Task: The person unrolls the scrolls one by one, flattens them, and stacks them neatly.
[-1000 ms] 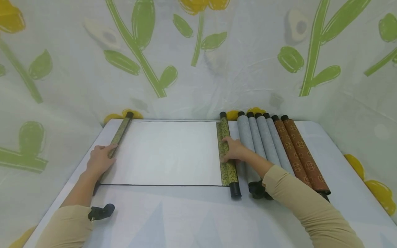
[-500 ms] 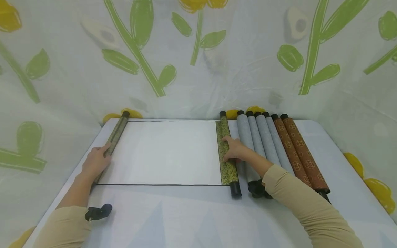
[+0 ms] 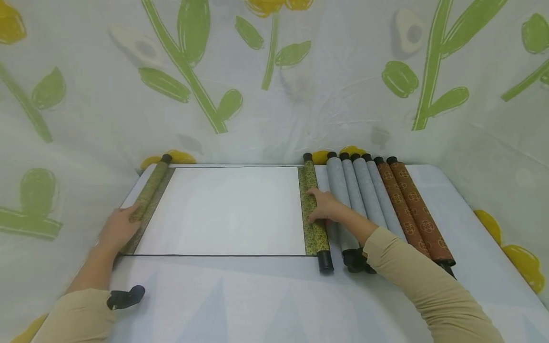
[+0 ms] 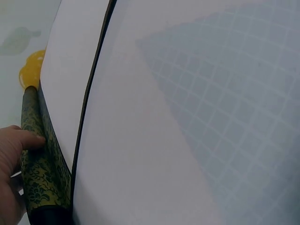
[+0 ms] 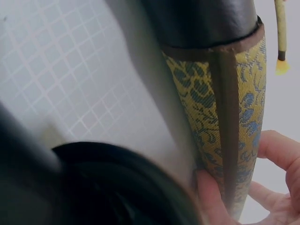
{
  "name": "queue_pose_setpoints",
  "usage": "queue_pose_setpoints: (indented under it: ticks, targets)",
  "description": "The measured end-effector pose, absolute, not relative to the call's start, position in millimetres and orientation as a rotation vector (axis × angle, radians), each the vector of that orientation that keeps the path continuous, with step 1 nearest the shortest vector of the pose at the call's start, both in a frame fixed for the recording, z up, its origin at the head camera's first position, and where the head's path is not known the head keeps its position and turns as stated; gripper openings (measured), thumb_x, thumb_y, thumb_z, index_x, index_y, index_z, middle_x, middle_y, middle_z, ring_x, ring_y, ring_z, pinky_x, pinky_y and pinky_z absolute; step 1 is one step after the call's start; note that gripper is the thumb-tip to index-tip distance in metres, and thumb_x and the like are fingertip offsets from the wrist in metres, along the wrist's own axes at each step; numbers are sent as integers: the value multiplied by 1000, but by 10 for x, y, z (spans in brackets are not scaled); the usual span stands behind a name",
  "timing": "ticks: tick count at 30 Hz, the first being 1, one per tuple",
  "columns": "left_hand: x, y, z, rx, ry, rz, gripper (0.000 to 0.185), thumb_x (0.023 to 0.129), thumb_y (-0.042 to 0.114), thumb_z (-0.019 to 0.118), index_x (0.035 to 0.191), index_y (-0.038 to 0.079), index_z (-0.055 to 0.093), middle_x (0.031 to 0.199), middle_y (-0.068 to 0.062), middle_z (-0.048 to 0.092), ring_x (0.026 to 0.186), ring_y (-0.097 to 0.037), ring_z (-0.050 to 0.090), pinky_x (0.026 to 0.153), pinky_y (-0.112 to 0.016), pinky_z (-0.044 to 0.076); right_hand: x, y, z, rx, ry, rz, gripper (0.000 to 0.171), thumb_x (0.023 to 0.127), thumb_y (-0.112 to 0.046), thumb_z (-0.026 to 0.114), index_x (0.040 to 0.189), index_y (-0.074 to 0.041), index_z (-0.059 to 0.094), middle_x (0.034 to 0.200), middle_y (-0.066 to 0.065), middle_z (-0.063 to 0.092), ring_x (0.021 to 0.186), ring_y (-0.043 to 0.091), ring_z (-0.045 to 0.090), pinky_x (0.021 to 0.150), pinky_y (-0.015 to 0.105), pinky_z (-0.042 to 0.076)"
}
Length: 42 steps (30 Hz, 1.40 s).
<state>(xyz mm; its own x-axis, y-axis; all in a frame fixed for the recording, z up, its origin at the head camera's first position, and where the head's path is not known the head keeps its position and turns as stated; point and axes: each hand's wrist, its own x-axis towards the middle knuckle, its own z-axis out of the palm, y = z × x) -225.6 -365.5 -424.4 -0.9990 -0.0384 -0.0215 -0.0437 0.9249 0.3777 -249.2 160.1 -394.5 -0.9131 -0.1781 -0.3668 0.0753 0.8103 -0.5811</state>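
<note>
A scroll lies unrolled on the table, its blank white sheet [image 3: 227, 209] edged in black. Its left roller [image 3: 150, 190] wears green-gold brocade with a black knob at the far end. My left hand [image 3: 117, 230] grips this roller at the near half, the thumb [image 4: 33, 139] lying over the brocade in the left wrist view. At the other end, my right hand [image 3: 324, 206] holds the right roller [image 3: 322, 240] between thumb and fingers. Blue-and-gold brocade [image 5: 248, 103] and a black knob [image 5: 206, 23] of that roller show close up in the right wrist view.
Several rolled grey scrolls [image 3: 339, 181] lie side by side just right of the open one, partly under my right forearm. Beyond them are two brown patterned scrolls [image 3: 422, 214]. A leaf-printed curtain [image 3: 326, 109] hangs behind the table's back edge.
My left hand has moved left with the left roller, and a strip of brocade now shows beside it. The right hand and right roller have stayed in place.
</note>
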Motion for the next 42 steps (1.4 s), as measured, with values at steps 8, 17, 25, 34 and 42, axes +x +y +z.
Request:
queue_pose_setpoints:
  ticks: [8, 17, 25, 34, 42]
  targets:
    - [-2247, -3697, -4262, -78, 3075, 588, 57, 92, 12, 46, 142, -8, 27, 123, -47, 33, 112, -62, 34, 90, -68, 34, -2483, 1619, -3946, -102, 2590, -847, 83, 75, -13, 77, 145, -11, 32, 145, 34, 23, 128, 45, 32, 75, 43, 50]
    - [-2225, -3624, -4251, -147, 3088, 616, 59, 93, 20, 46, 142, -7, 27, 125, -46, 31, 112, -62, 33, 89, -69, 33, -2473, 1623, -3940, -130, 2579, -864, 86, 76, -16, 78, 147, -9, 31, 149, 30, 22, 134, 44, 27, 88, 49, 46]
    - [-2208, -3516, -4202, -178, 3140, 729, 60, 93, 17, 51, 142, -8, 27, 130, -44, 26, 116, -62, 27, 91, -70, 29, -2447, 1705, -3851, -150, 2547, -957, 83, 80, -16, 75, 147, -4, 29, 152, 22, 26, 133, 38, 33, 100, 51, 38]
    - [-2210, -3457, -4165, -115, 3220, 823, 62, 92, 21, 56, 141, -8, 31, 130, -40, 32, 118, -58, 31, 95, -66, 28, -2442, 1797, -3748, -3, 2549, -1000, 88, 79, -20, 76, 149, -7, 24, 146, 29, 30, 114, 37, 53, 85, 43, 48]
    - [-2251, -3365, -4108, -195, 3146, 1005, 69, 93, 30, 58, 145, -3, 27, 132, -37, 35, 119, -53, 36, 93, -63, 34, -2440, 1907, -3711, 24, 2516, -1115, 88, 82, -18, 73, 150, -6, 19, 146, 33, 26, 93, 34, 64, 76, 37, 53]
